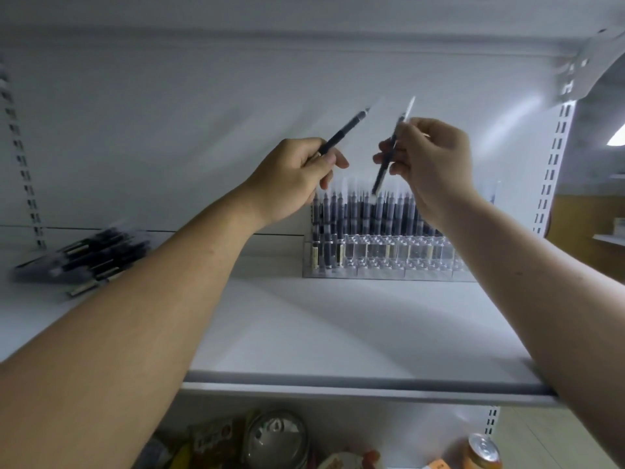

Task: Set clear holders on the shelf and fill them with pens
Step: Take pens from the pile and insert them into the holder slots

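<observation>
Hands first: both of yours are raised in front of the white back panel (169, 130), each with one pen. Your left hand (297, 174) has its fingers curled round the lower end of a dark pen (341, 133) that slants up and to the right. Your right hand (436, 164) pinches a second pen (389, 157) between thumb and fingertips; it hangs steeply, its lower tip just above the standing pens (358, 211). That makes two pens held, and they do not touch each other. One clear holder (389, 262) sits on the shelf (338, 326) toward the back right, below your hands. Its rear rows are packed with dark pens standing upright, too blurred and close-set to count. At the left end of the front row about three pens stand, and the other front cells show only clear plastic. One loose heap of pens (84, 258) lies flat at the left of the shelf, well apart from the holder; you cannot count it through the blur. The shelf is white with a grey front rail, between two slotted uprights, one left (23, 164) and one right (554, 157). On the lower shelf you can see an orange can (482, 451), a round lidded container (275, 438) and blurred packets.
</observation>
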### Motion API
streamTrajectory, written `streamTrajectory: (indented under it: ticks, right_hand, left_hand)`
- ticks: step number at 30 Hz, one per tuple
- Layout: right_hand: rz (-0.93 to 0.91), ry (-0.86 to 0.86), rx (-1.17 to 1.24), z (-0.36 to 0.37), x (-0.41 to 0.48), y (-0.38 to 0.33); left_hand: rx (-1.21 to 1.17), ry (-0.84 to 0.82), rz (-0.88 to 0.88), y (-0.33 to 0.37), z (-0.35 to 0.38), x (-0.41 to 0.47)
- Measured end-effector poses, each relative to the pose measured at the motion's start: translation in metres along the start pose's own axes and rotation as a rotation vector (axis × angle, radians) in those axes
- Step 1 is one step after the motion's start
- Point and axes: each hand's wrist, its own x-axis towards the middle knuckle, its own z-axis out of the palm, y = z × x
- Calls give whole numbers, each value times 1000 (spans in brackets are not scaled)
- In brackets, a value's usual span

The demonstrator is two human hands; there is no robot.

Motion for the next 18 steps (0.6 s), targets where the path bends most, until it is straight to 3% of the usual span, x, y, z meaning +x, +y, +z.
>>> streamTrajectory:
  ticks: [6, 12, 18]
  right_hand:
    - [-114, -235, -433, 6, -5, 14]
    - [-31, -312, -334, 9, -10, 17]
    - [-47, -353, -392, 11, -12, 16]
  left_hand:
    - [51, 34, 57, 0, -2, -1]
    - [-32, 43, 43, 3, -1, -1]
    - [-2, 49, 42, -1, -1, 1]
